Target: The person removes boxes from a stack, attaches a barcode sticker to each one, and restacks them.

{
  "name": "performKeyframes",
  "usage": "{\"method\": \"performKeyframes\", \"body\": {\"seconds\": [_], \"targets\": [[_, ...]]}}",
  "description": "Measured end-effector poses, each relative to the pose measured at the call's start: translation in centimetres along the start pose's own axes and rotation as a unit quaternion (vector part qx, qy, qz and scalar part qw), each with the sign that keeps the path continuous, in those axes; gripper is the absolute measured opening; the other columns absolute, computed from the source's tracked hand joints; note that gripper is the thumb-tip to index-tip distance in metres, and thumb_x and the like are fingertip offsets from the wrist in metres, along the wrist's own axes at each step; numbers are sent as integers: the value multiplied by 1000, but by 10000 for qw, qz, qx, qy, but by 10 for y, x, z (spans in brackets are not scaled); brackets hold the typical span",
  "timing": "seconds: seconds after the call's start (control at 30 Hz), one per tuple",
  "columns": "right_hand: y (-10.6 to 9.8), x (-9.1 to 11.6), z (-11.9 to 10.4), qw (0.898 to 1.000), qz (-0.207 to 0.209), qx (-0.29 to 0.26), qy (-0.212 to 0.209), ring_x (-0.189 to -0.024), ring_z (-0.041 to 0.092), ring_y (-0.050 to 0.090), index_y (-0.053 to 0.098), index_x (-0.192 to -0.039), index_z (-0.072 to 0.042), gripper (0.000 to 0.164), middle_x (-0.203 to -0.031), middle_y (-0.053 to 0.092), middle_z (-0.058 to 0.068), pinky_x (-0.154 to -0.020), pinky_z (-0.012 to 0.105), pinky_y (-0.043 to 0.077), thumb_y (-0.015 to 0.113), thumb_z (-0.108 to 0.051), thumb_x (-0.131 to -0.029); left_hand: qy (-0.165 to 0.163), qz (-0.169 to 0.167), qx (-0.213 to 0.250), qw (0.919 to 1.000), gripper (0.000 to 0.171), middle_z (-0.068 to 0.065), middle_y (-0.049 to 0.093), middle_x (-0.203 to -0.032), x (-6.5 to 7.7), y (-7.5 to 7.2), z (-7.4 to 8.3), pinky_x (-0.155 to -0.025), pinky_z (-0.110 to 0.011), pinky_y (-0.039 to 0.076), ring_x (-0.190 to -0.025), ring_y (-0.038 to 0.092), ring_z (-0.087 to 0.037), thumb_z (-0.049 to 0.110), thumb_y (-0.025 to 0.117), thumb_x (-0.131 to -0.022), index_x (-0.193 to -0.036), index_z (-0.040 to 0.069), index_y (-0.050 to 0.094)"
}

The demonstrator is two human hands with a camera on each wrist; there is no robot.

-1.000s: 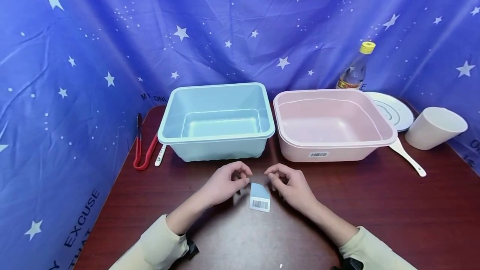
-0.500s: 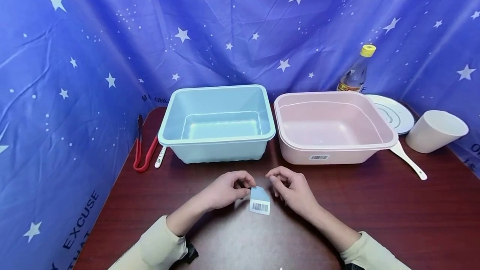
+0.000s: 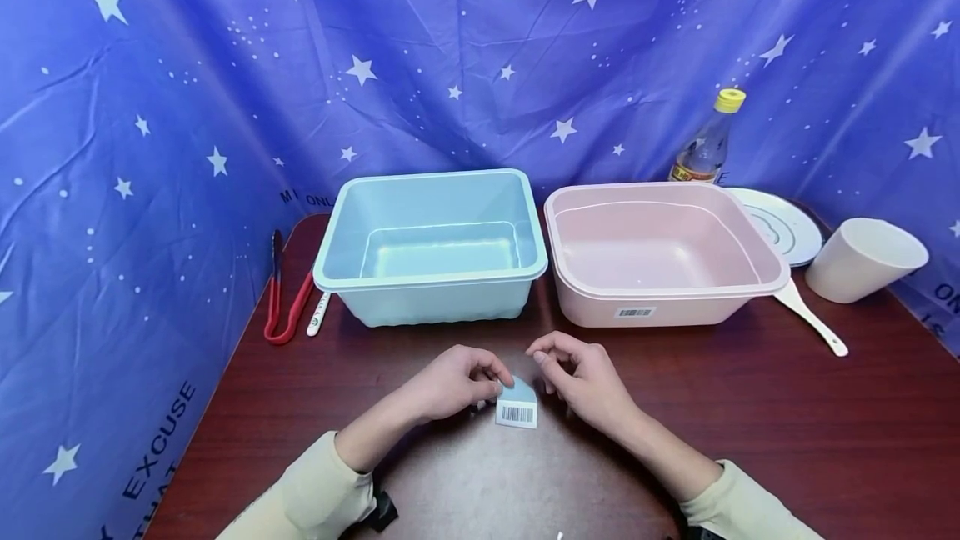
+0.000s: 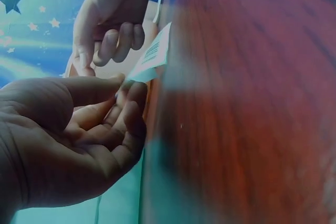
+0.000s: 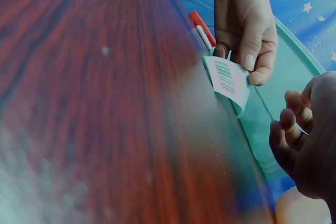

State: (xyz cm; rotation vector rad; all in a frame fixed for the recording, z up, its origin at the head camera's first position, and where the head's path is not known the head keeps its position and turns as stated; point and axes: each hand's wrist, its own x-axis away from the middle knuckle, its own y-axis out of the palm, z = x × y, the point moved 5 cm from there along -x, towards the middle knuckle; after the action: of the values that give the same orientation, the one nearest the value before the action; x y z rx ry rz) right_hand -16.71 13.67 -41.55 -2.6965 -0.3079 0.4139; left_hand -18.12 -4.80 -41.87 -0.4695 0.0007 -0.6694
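Observation:
A small barcode label (image 3: 516,413), part pale blue and part white, is in front of me between my two hands. My left hand (image 3: 453,383) pinches its upper left corner between thumb and index finger. The left wrist view shows the label (image 4: 153,55) sticking out past those fingertips, with its other end free. On the other side my right hand (image 3: 590,383) hovers close by with loosely bent fingers. Its thumb and index finger are near each other, apart from the label, and the right wrist view shows nothing held in that hand (image 5: 310,142).
Beyond my hands stand a blue basin (image 3: 431,298) and a pink basin (image 3: 697,311) side by side. Red-handled tongs (image 3: 283,332) and a white handle (image 3: 318,315) lie left. Right are a bottle (image 3: 705,144), plate (image 3: 798,227), white spoon (image 3: 817,327) and cup (image 3: 862,261).
My left index finger has come down onto the label's upper corner, where the fingers earlier hovered just above it. The right hand stays almost in place.

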Motion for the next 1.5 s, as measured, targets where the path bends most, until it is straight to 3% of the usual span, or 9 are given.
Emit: {"method": "performKeyframes", "body": {"seconds": [0.13,0.33,0.53,0.73,0.97,1.07,1.33,1.5], "targets": [[2,2,-5,9999,-30,-42,-114,-46,13,50,69,-103,-6,8,-61,56,2,-32,28,42,62,-5,-100,9,199,90,9998,13,-2,66,-77,-1,-2,-1,-53,-25,49,-65,59,-17,-4,63,-91,-94,3,74],[7,7,-19,9974,-155,234,-661,-52,4,52,71,-93,-14,9,-62,55,-11,-45,25,45,67,-8,-97,-46,667,434,9968,10,-4,70,-79,-1,-8,0,-55,-31,54,-64,62,-17,0,67,-91,-96,3,75],[14,10,-20,9971,-407,578,-276,-49,4,53,69,-85,-18,14,-61,53,-15,-46,25,46,68,-11,-97,102,1122,1001,9886,12,-7,72,-83,-1,-11,3,-69,-38,58,-68,65,-13,-2,69,-88,-97,1,76],[17,11,-17,9974,-625,192,300,-45,18,57,69,-88,-13,11,-65,54,-6,-40,33,51,66,-15,-99,125,1046,1716,9795,13,-11,73,-85,-2,-7,5,-72,-37,60,-71,68,-13,-6,68,-87,-99,-6,74],[19,10,-16,9959,-747,-69,507,-47,23,59,69,-92,-9,13,-72,63,5,-41,35,52,67,-19,-99,156,860,2333,9685,14,-14,73,-85,-2,-4,7,-72,-33,60,-75,71,-16,-9,67,-87,-101,-10,71],[19,10,-15,9956,-761,-99,536,-48,22,60,69,-90,-9,14,-72,65,6,-42,35,52,68,-21,-99,162,843,2387,9673,14,-14,73,-86,-2,-3,8,-72,-32,59,-75,71,-15,-7,69,-87,-101,-10,72],[19,10,-14,9969,-725,118,287,-46,20,61,64,-83,-16,17,-67,65,2,-45,31,51,69,-23,-98,171,690,2170,9736,15,-12,75,-88,0,0,9,-75,-34,59,-79,71,-14,-3,71,-88,-102,-7,74],[19,10,-13,9971,-702,158,256,-44,20,60,65,-83,-16,15,-65,64,2,-46,31,51,68,-17,-98,173,710,2263,9713,15,-13,74,-88,-1,1,8,-75,-33,59,-78,71,-14,-5,70,-88,-103,-8,73]]}}
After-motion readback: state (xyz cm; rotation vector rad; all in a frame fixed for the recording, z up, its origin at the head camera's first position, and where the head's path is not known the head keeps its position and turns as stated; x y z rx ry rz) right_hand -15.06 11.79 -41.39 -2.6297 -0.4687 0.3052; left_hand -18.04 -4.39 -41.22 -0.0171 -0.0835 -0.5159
